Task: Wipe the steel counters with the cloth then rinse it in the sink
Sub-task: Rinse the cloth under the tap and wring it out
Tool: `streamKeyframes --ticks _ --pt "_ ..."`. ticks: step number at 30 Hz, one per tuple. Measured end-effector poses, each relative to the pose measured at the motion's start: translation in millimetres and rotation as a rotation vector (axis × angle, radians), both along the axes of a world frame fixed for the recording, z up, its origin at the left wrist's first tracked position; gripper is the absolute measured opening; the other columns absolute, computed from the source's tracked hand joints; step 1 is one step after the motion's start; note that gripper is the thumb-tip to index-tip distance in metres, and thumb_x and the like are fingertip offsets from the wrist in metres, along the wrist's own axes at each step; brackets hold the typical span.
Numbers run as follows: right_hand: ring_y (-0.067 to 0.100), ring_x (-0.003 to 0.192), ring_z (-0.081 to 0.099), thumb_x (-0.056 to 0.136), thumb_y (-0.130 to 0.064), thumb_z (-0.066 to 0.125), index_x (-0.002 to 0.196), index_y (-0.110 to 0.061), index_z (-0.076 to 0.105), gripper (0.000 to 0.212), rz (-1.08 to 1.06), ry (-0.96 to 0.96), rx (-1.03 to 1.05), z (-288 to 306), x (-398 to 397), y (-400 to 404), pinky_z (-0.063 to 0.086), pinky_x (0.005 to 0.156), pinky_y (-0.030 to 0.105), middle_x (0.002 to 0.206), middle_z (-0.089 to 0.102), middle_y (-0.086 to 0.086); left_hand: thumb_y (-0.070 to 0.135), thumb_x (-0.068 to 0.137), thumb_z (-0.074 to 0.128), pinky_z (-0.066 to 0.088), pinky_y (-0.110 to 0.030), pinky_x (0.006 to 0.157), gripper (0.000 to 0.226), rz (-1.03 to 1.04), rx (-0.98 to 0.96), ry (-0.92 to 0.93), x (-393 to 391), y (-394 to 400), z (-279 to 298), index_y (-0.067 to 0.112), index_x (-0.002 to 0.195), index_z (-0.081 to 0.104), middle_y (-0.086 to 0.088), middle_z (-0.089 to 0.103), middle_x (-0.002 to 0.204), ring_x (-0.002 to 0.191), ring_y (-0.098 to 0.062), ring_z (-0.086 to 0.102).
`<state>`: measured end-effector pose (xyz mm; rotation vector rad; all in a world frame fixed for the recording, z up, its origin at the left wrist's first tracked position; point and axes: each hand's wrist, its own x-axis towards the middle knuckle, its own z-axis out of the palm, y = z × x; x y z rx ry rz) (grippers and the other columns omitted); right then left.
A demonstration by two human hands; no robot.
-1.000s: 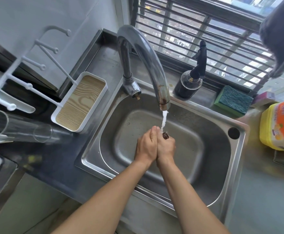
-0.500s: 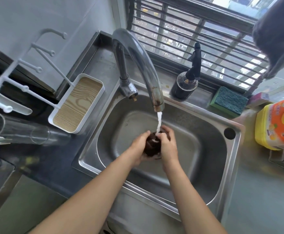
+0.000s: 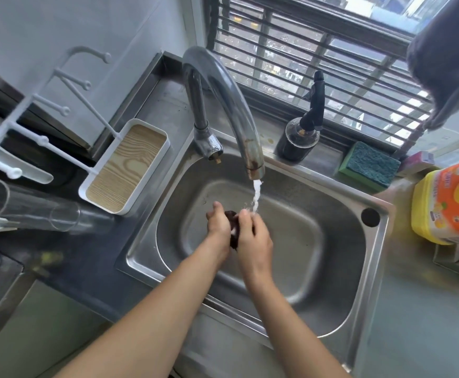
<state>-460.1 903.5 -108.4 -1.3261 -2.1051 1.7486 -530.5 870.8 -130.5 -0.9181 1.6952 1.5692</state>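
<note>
Steel sink (image 3: 364,268) under barred window, tap (image 3: 223,105) running. Dark cloth (image 3: 234,230) squeezed between left hand (image 3: 218,227) and right hand (image 3: 255,238), over basin centre, stream hitting right hand's fingers.

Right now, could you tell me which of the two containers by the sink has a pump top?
The dark bottle behind the sink, by the window; the yellow-and-orange tub at right shows none.
</note>
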Motion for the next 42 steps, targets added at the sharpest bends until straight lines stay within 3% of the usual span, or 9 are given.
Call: streamKeyframes --ticks 3,7,12,17,21,26,31,36,42 --pt "0.010 0.087 0.056 0.092 -0.041 0.059 0.080 -0.022 0.061 0.022 -0.113 0.009 0.083 -6.7 -2.7 -10.3 0.039 0.080 0.026 0.089 0.062 0.003 0.047 0.107 0.034 0.047 -0.022 0.054 0.056 -0.125 0.070 -0.050 5.6 0.0 9.5 0.006 0.082 0.062 -0.005 0.066 0.067 0.070 -0.022 0.060" --pt "0.027 0.077 0.053 0.095 -0.034 0.063 0.069 -0.016 0.049 0.034 -0.157 -0.129 0.068 -17.3 -23.5 11.7 0.036 0.071 0.035 0.070 0.059 -0.001 0.057 0.101 0.041 0.054 -0.032 0.080 0.060 -0.174 0.060 0.003 13.6 2.2 9.2 0.015 0.070 0.070 -0.002 0.071 0.073 0.081 -0.022 0.067" --pt "0.028 0.064 0.061 0.093 -0.038 0.059 0.059 -0.010 0.060 0.044 -0.272 -0.326 -0.152 -22.9 -36.5 36.8 0.044 0.064 0.034 0.064 0.065 0.008 0.049 0.101 0.047 0.051 -0.035 0.074 0.055 -0.231 0.079 0.066 17.3 3.2 2.7 0.016 0.057 0.058 -0.001 0.061 0.061 0.067 -0.021 0.060" --pt "0.025 0.052 0.063 0.096 -0.019 0.047 0.074 -0.010 0.059 0.027 -0.733 -0.079 -0.667 -17.6 -27.0 52.0 0.050 0.056 0.029 0.062 0.066 0.010 0.055 0.103 0.035 0.051 -0.025 0.074 0.052 -0.119 0.127 0.070 18.3 1.6 4.1 0.016 0.088 0.065 -0.002 0.072 0.084 0.082 -0.015 0.067" --pt "0.022 0.078 0.068 0.092 -0.042 0.051 0.087 -0.021 0.067 0.027 -0.361 -0.058 -0.564 -22.2 -13.7 24.1 0.054 0.074 0.035 0.087 0.074 0.004 0.093 0.068 0.045 0.059 -0.040 0.085 0.099 -0.003 0.179 -0.091 24.2 3.0 -9.7 0.011 0.118 0.066 -0.015 0.071 0.117 0.103 -0.028 0.071" --pt "0.030 0.088 0.064 0.095 -0.035 0.064 0.083 -0.010 0.064 0.028 -0.247 -0.201 0.031 -31.0 -11.0 9.3 0.037 0.073 0.030 0.079 0.067 0.003 0.050 0.102 0.046 0.057 -0.029 0.074 0.049 -0.148 0.149 -0.046 34.7 2.8 1.9 0.013 0.085 0.073 -0.005 0.075 0.084 0.085 -0.021 0.070" --pt "0.029 0.072 0.065 0.096 -0.034 0.063 0.061 -0.012 0.060 0.041 -0.212 -0.288 -0.122 -36.8 -29.7 45.4 0.046 0.067 0.032 0.068 0.065 0.010 0.038 0.107 0.039 0.057 -0.032 0.077 0.047 -0.233 0.108 0.082 35.6 -5.7 -1.0 0.013 0.081 0.070 -0.006 0.073 0.081 0.083 -0.024 0.070" --pt "0.022 0.069 0.069 0.103 -0.037 0.053 0.083 -0.012 0.070 0.036 -0.302 -0.018 -0.675 -28.3 -27.4 64.6 0.057 0.075 0.034 0.081 0.072 0.010 0.032 0.108 0.039 0.056 -0.023 0.073 0.035 -0.203 0.182 0.197 26.0 -7.8 2.5 0.009 0.105 0.065 -0.010 0.069 0.099 0.092 -0.021 0.066" --pt "0.029 0.085 0.076 0.087 -0.043 0.076 0.101 -0.006 0.069 0.040 -0.017 -0.100 -0.460 -29.6 -11.7 43.2 0.057 0.064 0.031 0.092 0.078 0.013 0.057 0.095 0.048 0.055 -0.031 0.075 0.042 -0.254 0.166 0.122 27.1 -8.4 -4.6 0.019 0.110 0.054 -0.014 0.063 0.120 0.104 -0.024 0.065"
